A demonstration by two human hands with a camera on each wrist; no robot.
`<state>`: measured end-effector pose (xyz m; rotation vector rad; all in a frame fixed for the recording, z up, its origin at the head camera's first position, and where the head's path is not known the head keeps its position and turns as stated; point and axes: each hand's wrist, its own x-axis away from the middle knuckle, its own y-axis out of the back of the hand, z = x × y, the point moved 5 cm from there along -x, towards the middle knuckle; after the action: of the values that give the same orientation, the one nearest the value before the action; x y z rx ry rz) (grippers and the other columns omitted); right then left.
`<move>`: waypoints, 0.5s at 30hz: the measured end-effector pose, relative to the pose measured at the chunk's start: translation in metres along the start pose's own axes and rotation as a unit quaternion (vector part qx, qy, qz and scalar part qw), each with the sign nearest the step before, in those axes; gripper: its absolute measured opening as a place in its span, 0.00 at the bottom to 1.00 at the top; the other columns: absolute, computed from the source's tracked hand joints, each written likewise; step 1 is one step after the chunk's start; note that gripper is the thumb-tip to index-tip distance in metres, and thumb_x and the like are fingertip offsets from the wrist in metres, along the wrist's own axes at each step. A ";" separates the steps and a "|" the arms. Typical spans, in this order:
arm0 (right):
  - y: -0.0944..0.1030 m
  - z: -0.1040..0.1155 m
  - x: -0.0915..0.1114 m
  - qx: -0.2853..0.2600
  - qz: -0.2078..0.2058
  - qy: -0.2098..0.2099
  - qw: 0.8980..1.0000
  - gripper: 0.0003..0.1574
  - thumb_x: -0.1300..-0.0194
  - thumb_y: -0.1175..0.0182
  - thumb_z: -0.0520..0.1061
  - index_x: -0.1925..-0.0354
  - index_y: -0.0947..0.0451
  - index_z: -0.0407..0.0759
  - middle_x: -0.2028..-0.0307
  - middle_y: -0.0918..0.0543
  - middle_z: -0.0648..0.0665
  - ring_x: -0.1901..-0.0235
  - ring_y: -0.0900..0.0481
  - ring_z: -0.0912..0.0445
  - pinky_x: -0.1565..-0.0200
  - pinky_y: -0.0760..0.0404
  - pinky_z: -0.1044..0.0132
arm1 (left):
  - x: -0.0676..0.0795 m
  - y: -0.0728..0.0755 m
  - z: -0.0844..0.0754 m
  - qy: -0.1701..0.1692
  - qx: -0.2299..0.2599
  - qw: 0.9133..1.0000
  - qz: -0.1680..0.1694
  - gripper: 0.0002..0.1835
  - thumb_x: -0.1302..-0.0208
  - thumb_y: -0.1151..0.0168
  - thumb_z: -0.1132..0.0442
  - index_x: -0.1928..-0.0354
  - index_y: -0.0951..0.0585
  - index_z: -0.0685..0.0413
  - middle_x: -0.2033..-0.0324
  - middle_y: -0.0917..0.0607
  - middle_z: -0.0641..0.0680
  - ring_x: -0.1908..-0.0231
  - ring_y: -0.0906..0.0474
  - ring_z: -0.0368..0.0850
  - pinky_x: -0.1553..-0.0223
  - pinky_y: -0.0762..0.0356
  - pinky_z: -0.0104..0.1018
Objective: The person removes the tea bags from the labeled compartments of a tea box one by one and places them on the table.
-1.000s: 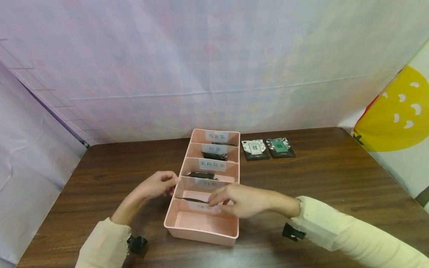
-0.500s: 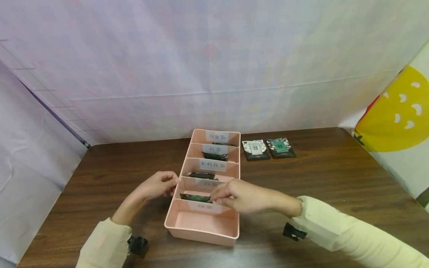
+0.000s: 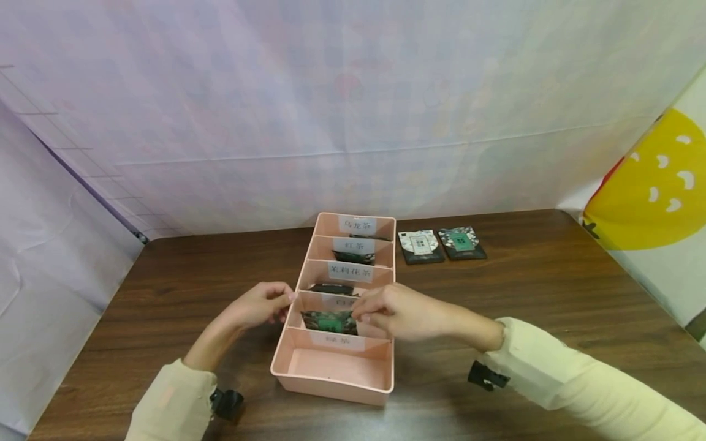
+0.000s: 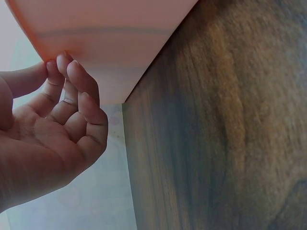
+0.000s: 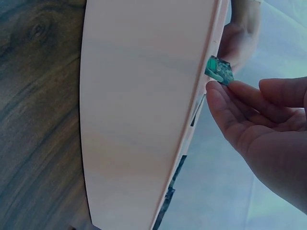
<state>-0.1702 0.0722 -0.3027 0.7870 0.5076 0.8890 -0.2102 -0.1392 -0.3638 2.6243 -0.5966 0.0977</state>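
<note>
A pink divided box (image 3: 333, 386) stands on the table, with labels on its dividers. In the head view, my right hand (image 3: 401, 312) pinches the right edge of a dark tea packet (image 3: 330, 323) with a green label. The packet is raised, tilted, in the second compartment from the front. It also shows above the rim in the right wrist view, at the right hand's (image 5: 268, 115) fingertips. My left hand (image 3: 261, 304) holds the box's left rim; in the left wrist view, its thumb and fingertips meet at the rim. Dark packets (image 3: 353, 256) sit in the three rear compartments.
Right of the box, near the table's back edge, lie a white-labelled tea packet (image 3: 421, 245) and a green-labelled one (image 3: 462, 242). A pale patterned cloth (image 3: 353, 122) hangs behind the brown wooden table (image 3: 529, 288). The frontmost compartment shows its bare pink floor.
My right hand has moved up and slightly away from me, raising the packet, so its green face now shows instead of only a thin edge. The left hand stays at the rim.
</note>
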 end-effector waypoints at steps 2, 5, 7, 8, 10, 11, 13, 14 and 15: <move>0.002 0.000 0.000 0.000 -0.003 0.004 1.000 0.13 0.39 0.48 0.31 0.56 0.22 0.31 0.54 0.21 0.37 0.52 0.24 0.48 0.54 0.26 0.69 | 0.000 0.000 0.000 0.001 0.000 1.000 0.000 0.10 0.34 0.51 0.66 0.70 0.28 0.68 0.82 0.28 0.50 0.79 0.29 0.42 0.77 0.36 0.34; 0.006 -0.001 0.000 0.002 -0.007 0.007 1.000 0.13 0.39 0.48 0.31 0.56 0.22 0.31 0.52 0.22 0.36 0.49 0.26 0.46 0.51 0.27 0.65 | 0.000 0.000 -0.001 0.001 -0.003 1.000 0.000 0.10 0.34 0.51 0.66 0.70 0.28 0.67 0.82 0.27 0.50 0.78 0.29 0.42 0.77 0.36 0.34; 0.010 -0.001 0.000 0.005 -0.011 0.004 1.000 0.13 0.39 0.48 0.31 0.56 0.22 0.32 0.51 0.23 0.35 0.48 0.27 0.44 0.50 0.28 0.62 | 0.000 0.000 -0.001 0.001 -0.006 1.000 -0.001 0.10 0.34 0.51 0.65 0.70 0.28 0.67 0.82 0.27 0.50 0.78 0.29 0.42 0.77 0.35 0.34; 0.011 -0.002 0.001 0.007 -0.013 0.002 1.000 0.13 0.39 0.48 0.31 0.56 0.22 0.32 0.50 0.24 0.34 0.47 0.28 0.44 0.49 0.29 0.61 | 0.000 0.000 -0.001 0.001 -0.007 1.000 -0.001 0.10 0.34 0.51 0.65 0.70 0.28 0.67 0.82 0.27 0.50 0.78 0.29 0.42 0.77 0.35 0.34; 0.014 -0.002 0.001 0.011 -0.018 0.003 1.000 0.13 0.39 0.48 0.32 0.56 0.22 0.32 0.49 0.24 0.34 0.47 0.28 0.43 0.49 0.29 0.60 | 0.000 0.000 -0.001 0.003 -0.007 1.000 -0.002 0.10 0.34 0.51 0.65 0.70 0.28 0.67 0.82 0.27 0.50 0.78 0.29 0.42 0.77 0.35 0.34; 0.015 -0.001 0.001 0.011 -0.020 0.005 1.000 0.13 0.39 0.48 0.32 0.56 0.22 0.32 0.50 0.24 0.34 0.47 0.27 0.43 0.49 0.29 0.60 | 0.000 0.000 -0.002 0.004 -0.006 1.000 -0.002 0.10 0.34 0.51 0.65 0.70 0.28 0.67 0.82 0.27 0.50 0.78 0.29 0.42 0.77 0.35 0.34; 0.017 -0.001 0.001 0.011 -0.025 0.010 1.000 0.13 0.39 0.48 0.32 0.57 0.22 0.32 0.50 0.23 0.35 0.48 0.26 0.45 0.49 0.28 0.61 | 0.000 0.000 -0.002 0.007 -0.005 1.000 -0.003 0.10 0.34 0.51 0.66 0.70 0.28 0.67 0.82 0.27 0.50 0.78 0.29 0.42 0.77 0.35 0.34; 0.018 -0.001 0.001 0.011 -0.028 0.012 0.999 0.12 0.39 0.48 0.32 0.57 0.22 0.32 0.51 0.23 0.35 0.49 0.26 0.45 0.50 0.28 0.61 | 0.000 0.000 -0.002 0.008 -0.005 1.000 -0.002 0.10 0.34 0.51 0.66 0.70 0.28 0.67 0.82 0.27 0.50 0.78 0.29 0.42 0.77 0.35 0.34; 0.019 0.000 0.001 0.009 -0.030 0.014 0.999 0.12 0.39 0.47 0.31 0.57 0.22 0.32 0.51 0.23 0.35 0.50 0.25 0.46 0.50 0.28 0.62 | 0.000 0.000 -0.002 0.008 -0.005 1.000 -0.002 0.10 0.34 0.51 0.66 0.70 0.28 0.67 0.82 0.27 0.50 0.78 0.29 0.42 0.77 0.35 0.34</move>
<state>-0.1789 0.0805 -0.2874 0.7730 0.5614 0.8422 -0.2100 -0.1386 -0.3617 2.6121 -0.5846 0.1136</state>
